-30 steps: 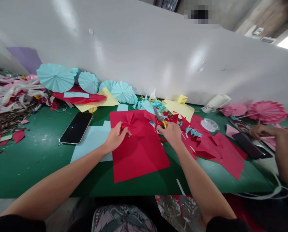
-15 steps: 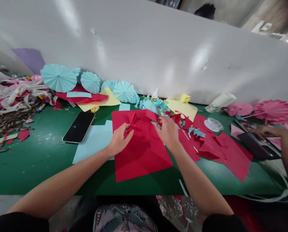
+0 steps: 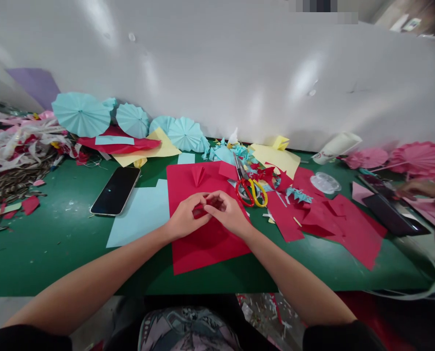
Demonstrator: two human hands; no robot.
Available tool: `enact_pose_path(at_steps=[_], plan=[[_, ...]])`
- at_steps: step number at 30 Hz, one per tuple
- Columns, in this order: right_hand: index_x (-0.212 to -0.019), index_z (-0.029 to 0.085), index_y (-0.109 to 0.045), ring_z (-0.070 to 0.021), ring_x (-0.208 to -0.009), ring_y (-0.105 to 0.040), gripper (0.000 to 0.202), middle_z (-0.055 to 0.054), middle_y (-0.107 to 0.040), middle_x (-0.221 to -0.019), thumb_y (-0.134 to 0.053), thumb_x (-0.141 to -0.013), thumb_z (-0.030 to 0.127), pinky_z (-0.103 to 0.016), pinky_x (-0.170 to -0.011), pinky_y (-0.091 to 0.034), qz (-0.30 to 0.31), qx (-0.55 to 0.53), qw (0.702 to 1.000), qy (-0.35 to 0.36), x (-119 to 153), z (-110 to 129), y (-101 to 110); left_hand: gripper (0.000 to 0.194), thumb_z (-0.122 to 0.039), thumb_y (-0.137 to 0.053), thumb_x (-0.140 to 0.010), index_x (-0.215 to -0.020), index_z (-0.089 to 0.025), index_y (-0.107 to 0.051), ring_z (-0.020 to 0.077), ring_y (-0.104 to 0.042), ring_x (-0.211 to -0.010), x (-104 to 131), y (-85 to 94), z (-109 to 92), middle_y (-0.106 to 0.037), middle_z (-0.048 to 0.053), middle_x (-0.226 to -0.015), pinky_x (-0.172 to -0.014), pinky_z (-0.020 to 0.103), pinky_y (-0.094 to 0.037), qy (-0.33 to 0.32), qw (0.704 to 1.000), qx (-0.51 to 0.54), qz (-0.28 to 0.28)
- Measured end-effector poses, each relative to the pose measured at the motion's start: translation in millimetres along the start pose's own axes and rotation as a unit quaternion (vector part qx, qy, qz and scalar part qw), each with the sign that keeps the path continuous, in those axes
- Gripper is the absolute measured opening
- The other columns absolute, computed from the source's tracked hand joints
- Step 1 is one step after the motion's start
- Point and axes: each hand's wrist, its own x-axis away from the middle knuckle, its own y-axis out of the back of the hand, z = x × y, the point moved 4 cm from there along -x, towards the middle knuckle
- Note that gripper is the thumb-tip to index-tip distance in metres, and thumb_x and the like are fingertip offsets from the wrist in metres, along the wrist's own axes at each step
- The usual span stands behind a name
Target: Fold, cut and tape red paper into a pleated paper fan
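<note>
Green table [image 3: 71,263], cluttered. Scissors [image 3: 246,181] now lie by the edge of the red sheet [image 3: 202,251], out of my right hand [image 3: 229,213]; its curled fingers meet those of my left hand [image 3: 188,214] above that sheet. Likely finger work, not cutting. Whether they pinch anything, I cannot tell.

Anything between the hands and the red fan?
Nothing visible. The fan lies on the red sheet, just beyond where the left hand and right hand meet, with only sheet showing between. The scissors lie off to the right, outside that line.
</note>
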Motion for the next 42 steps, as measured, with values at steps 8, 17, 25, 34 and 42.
enact_pose_path(at_steps=[8, 17, 25, 34, 42], plan=[[-0.089, 0.022, -0.051, -0.0136, -0.082, -0.055, 0.022, -0.002, -0.057, -0.089, -0.063, -0.073, 0.032, -0.029, -0.072, -0.046, 0.053, -0.105, 0.993, -0.002, -5, -3, 2, 0.024, -0.030, -0.063, -0.076, -0.074, -0.018, -0.042, 0.0197, -0.056, -0.107, -2, -1.5, 9, -0.056, 0.010, -0.115, -0.090, 0.038, -0.047, 0.105, 0.969, 0.223, 0.026], [-0.096, 0.023, -0.049, -0.0124, -0.083, -0.054, 0.022, -0.001, -0.054, -0.090, -0.059, -0.076, 0.024, -0.027, -0.072, -0.045, 0.063, -0.094, 0.993, 0.022, -2, -4, 5, 0.020, -0.025, -0.061, -0.078, -0.080, -0.018, -0.041, 0.0194, -0.053, -0.112, -4, 1.1, 16, -0.055, 0.009, -0.116, -0.095, 0.039, -0.043, 0.108, 0.953, 0.284, 0.003], [-0.095, 0.022, -0.049, -0.0110, -0.069, -0.052, 0.029, 0.001, -0.053, -0.079, -0.049, -0.068, 0.009, -0.026, -0.064, -0.044, 0.014, 0.046, 0.998, 0.051, 1, 0, 5, 0.021, -0.014, -0.058, -0.075, -0.086, -0.020, -0.041, 0.0184, -0.055, -0.109, -3, 0.8, 6, -0.053, 0.010, -0.115, -0.094, 0.040, -0.047, 0.048, 0.975, 0.217, 0.002], [-0.091, 0.020, -0.048, -0.0114, -0.067, -0.053, 0.026, 0.000, -0.056, -0.077, -0.047, -0.067, 0.008, -0.025, -0.063, -0.044, 0.007, 0.124, 0.984, 0.125, 3, 6, 3, 0.031, -0.005, -0.048, -0.072, -0.098, -0.021, -0.039, 0.0203, -0.045, -0.124, -1, 1.0, 13, -0.046, 0.013, -0.127, -0.097, 0.041, -0.044, 0.048, 0.978, 0.205, -0.001], [-0.090, 0.022, -0.047, -0.0123, -0.066, -0.053, 0.026, 0.000, -0.056, -0.076, -0.047, -0.067, 0.010, -0.026, -0.063, -0.045, -0.010, 0.181, 0.968, 0.173, 6, 10, 6, 0.023, -0.007, -0.043, -0.079, -0.099, -0.019, -0.042, 0.0180, -0.051, -0.117, -3, 5.3, 10, -0.055, 0.013, -0.122, -0.098, 0.041, -0.044, 0.046, 0.978, 0.202, -0.036]])
